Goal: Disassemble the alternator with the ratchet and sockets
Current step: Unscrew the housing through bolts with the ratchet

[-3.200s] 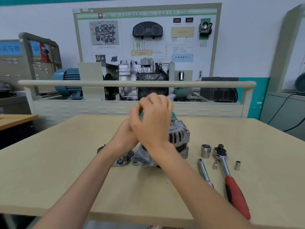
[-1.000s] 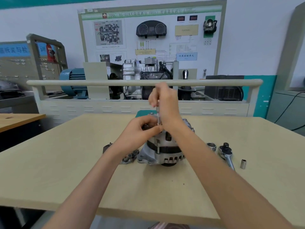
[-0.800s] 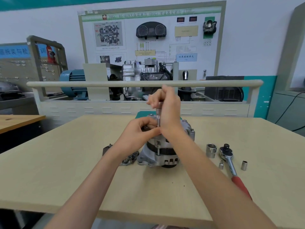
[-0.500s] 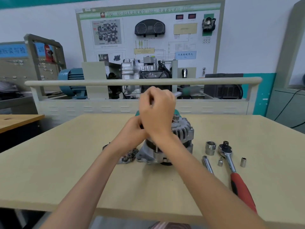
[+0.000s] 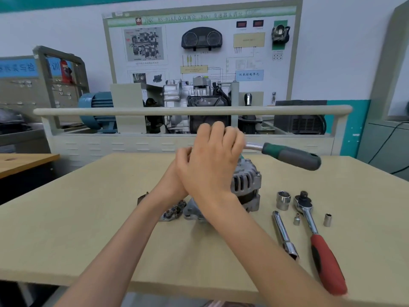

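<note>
Head view: wall board (image 5: 199, 47) header "DSG"

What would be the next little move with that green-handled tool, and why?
Probably swing the green ratchet another short stroke. The right hand covers its head on top of the alternator, the left hand sits close behind it, and the handle sticks out free to the right.

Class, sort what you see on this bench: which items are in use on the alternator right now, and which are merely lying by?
In use: alternator; green-handled ratchet; right hand; left hand.

Lying by: red-handled ratchet; extension bar; large socket; two small sockets; removed part.
</note>
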The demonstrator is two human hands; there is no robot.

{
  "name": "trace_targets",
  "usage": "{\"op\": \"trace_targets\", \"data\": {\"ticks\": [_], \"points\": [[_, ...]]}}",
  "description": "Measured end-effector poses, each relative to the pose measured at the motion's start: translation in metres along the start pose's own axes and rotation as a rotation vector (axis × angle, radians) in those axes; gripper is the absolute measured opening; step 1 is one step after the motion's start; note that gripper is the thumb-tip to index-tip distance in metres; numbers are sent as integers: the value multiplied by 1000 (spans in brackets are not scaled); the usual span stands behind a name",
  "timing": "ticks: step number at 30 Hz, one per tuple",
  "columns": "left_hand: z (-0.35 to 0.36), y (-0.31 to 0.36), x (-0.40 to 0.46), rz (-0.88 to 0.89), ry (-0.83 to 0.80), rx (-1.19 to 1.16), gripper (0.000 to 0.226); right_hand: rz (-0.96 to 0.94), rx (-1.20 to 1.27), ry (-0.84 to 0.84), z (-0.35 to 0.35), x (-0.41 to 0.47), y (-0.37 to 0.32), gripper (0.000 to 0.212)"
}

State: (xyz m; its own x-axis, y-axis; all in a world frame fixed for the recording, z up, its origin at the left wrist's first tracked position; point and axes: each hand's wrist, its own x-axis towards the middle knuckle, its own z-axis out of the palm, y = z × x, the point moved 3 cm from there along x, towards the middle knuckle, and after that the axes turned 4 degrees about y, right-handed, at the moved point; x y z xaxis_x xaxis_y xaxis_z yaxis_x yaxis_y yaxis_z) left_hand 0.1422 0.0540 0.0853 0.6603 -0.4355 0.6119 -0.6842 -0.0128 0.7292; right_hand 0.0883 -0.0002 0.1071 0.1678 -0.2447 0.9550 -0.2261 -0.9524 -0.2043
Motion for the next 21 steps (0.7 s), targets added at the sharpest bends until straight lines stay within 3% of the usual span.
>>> {"op": "trace_targets", "data": {"ticks": [2, 4, 9, 11, 14, 17, 19, 21], "points": [[0, 0, 1, 16, -1, -1, 20, 27, 147, -7, -1, 6, -4, 24], [1, 0, 1, 12, -23, 70, 20, 82, 481, -66, 0, 16, -5, 17], [2, -6, -3, -138, -65, -49, 16, 318, 1313, -487, 15, 35, -5, 28], [0, -8, -1, -146, -38, -43, 12, 326, 1351, -538, 18, 31, -10, 28], [-1, -7, -3, -124, -14, -17, 10, 289, 1302, -407, 18, 25, -12, 29], [3, -2, -2, -95, 2, -22, 41, 515, 1348, -247, 21, 33, 7, 32], [9, -1, 0, -94, -17, -49, 29, 659, 1372, -198, 23, 37, 23, 35], [10, -2, 3, -116, -37, -57, 20, 590, 1258, -199, 21, 38, 32, 32]]}}
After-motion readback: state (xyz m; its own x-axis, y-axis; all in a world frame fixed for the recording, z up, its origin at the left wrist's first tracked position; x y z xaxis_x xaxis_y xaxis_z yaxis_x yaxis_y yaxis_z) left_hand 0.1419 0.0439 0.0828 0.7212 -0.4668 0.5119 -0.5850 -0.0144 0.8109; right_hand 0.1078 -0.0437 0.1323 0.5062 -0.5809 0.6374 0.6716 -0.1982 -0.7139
